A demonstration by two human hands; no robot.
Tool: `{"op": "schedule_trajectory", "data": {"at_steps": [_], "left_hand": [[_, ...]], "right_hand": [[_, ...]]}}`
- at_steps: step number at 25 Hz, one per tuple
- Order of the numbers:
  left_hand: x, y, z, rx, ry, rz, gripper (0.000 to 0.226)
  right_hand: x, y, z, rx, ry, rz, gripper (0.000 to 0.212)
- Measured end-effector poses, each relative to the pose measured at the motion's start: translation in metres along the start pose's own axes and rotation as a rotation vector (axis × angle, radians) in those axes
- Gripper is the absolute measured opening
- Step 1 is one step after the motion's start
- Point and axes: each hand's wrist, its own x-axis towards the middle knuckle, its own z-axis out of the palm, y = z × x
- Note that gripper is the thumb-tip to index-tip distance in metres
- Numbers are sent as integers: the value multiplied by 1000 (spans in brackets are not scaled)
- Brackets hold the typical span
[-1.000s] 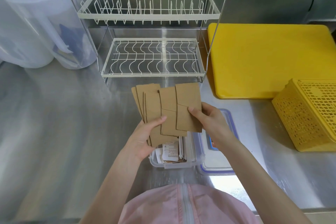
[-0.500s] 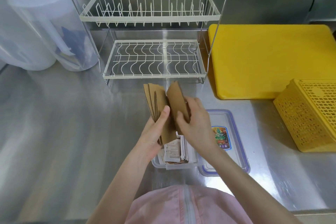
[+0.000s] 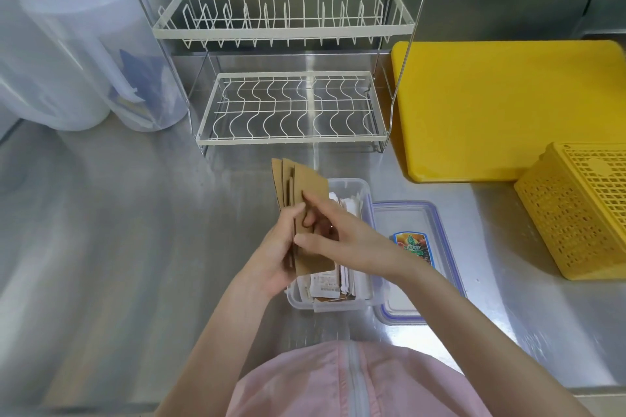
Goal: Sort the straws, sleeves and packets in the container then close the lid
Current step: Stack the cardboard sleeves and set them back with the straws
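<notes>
A stack of brown cardboard sleeves (image 3: pixel 306 184) stands upright above the clear plastic container (image 3: pixel 364 191). My left hand (image 3: pixel 274 256) grips the stack from its left side, thumb on the front. My right hand (image 3: pixel 338 234) pinches the front sleeve from the right, fingers curled over its face. Inside the container lie white packets (image 3: pixel 325 284) and paper-wrapped straws (image 3: pixel 349 205), partly hidden by my hands. The container's blue-rimmed lid (image 3: pixel 411 223) lies flat on the counter right beside it.
A white two-tier wire dish rack (image 3: pixel 288 108) stands behind the container. A yellow cutting board (image 3: pixel 501 105) and a yellow perforated basket (image 3: pixel 576 213) sit to the right. Translucent jugs (image 3: pixel 67 54) stand at the back left. The counter is stainless steel.
The sleeves were fanned out wide between both hands; now they are gathered into one tight stack, lowered closer to the container.
</notes>
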Motion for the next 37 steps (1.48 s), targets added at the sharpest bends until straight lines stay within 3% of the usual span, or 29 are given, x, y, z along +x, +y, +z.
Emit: {"op": "schedule_trajectory", "data": {"at_steps": [2, 4, 7, 10, 13, 19, 26, 28, 31, 35, 37], "left_hand": [[2, 1, 2, 18, 19, 6, 29], [1, 2, 4, 43, 5, 7, 27], [-4, 0, 5, 97, -59, -80, 26], [-8, -9, 12, 218, -151, -146, 18], [-5, -14, 17, 240, -230, -141, 30], [-5, -14, 20, 164, -228, -106, 36], [-7, -8, 27, 155, -236, -85, 41], [-7, -5, 30, 118, -197, -94, 37], [1, 8, 24, 0, 13, 41, 21], [5, 34, 12, -94, 108, 194, 16], [3, 34, 15, -28, 91, 196, 19]], "right_hand": [[0, 2, -4, 145, 82, -8, 40], [3, 4, -11, 296, 336, -17, 26], [8, 6, -26, 109, 638, -48, 32], [12, 0, -34, -13, 438, 27, 55], [12, -5, -28, -198, 234, 36, 50], [17, 3, -19, -119, 281, 42, 22], [13, 5, -22, 11, 106, -54, 35], [15, 4, -20, 82, 171, -63, 43], [7, 5, -16, 208, 318, -99, 59], [-11, 11, -7, -155, 3, -158, 112], [-8, 14, -2, -326, 15, -231, 120]]}}
